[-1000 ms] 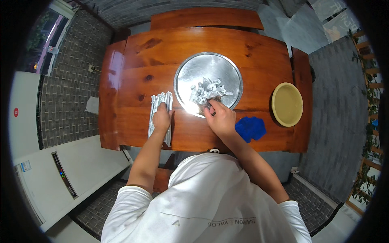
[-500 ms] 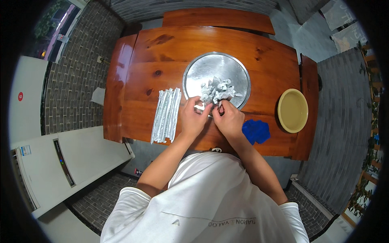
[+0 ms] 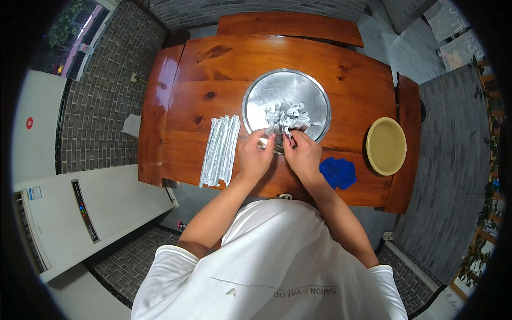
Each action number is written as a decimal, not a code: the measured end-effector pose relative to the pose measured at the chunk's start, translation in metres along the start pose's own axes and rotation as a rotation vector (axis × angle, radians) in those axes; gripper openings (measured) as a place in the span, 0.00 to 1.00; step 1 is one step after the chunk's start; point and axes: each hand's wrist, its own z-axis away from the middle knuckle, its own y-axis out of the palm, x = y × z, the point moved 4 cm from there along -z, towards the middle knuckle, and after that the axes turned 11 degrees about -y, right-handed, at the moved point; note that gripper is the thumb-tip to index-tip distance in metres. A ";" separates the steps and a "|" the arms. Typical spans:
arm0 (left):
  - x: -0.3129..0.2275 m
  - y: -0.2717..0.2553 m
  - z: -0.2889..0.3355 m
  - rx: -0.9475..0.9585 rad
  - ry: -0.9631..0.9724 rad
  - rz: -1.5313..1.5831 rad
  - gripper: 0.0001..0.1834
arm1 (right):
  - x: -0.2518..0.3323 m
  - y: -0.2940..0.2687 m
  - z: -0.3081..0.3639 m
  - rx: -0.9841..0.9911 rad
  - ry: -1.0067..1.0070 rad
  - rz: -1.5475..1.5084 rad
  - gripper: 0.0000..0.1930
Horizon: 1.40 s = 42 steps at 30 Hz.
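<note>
Left of the round metal tray [image 3: 298,88], a row of wrapped sticks [image 3: 220,151] lies finished, while both hands, the left hand [image 3: 255,156] and the right hand [image 3: 303,154], pinch one silvery piece at the tray's near rim, its crumpled foil heap [image 3: 287,116] still unworked.

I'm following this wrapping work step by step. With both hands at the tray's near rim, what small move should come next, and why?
Probably finish working the small piece pinched between the left hand and right hand, then lay it on the row of finished silver sticks; the loose foil pile remains in the round metal tray.

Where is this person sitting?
Probably an outdoor patio or courtyard: a wooden table with a wooden bench stands on brick paving, and green plants grow along the edge.
</note>
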 end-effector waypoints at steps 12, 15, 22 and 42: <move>-0.057 -0.028 -0.003 0.130 -0.124 0.158 0.08 | 0.031 -0.051 -0.013 -0.121 0.024 -0.259 0.06; -0.078 -0.038 -0.005 0.258 -0.046 0.200 0.08 | 0.052 -0.071 -0.026 -0.136 -0.031 -0.360 0.06; -0.120 -0.058 -0.017 0.356 -0.050 0.507 0.12 | 0.090 -0.092 -0.061 0.029 -0.002 -0.692 0.07; -0.100 -0.143 -0.040 0.283 0.045 -0.252 0.12 | 0.133 0.016 -0.078 0.554 0.028 -1.142 0.11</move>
